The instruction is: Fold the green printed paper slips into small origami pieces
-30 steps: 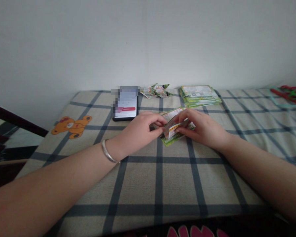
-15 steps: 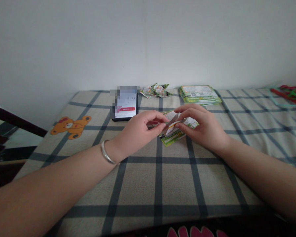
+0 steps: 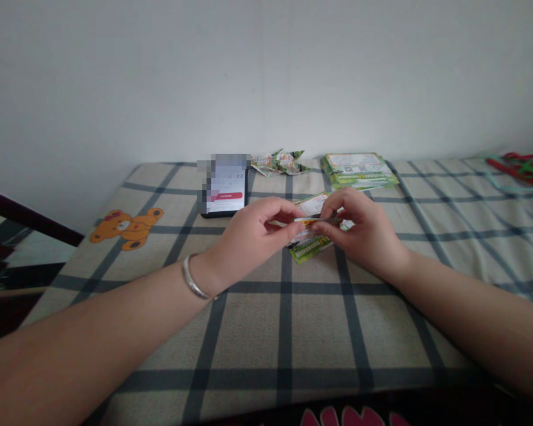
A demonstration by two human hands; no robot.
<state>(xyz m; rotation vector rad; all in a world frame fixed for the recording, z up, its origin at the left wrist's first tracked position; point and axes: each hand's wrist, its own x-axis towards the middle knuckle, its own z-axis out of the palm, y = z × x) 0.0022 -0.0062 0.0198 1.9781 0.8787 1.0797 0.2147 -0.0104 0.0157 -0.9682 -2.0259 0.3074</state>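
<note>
Between both hands a small folded piece of printed paper is pinched, seen nearly edge-on. My left hand, with a silver bangle at the wrist, grips its left end between thumb and fingers. On the other end, the thumb and curled fingers of my right hand are closed. Just beneath lies a printed green and white leaflet, flat on the checked cloth and partly covered by the hands. The fingers hide much of the folded paper.
A phone rests at the back left, beside folded paper pieces with pointed ends. Right of those sits a stack of green leaflets. Red and green items lie at the far right. A bear picture is at the left; a wall rises behind.
The paper's raised flap has come down, and the piece now looks flatter and narrower. My right fingers have curled in closer on it. My left hand has hardly moved.
</note>
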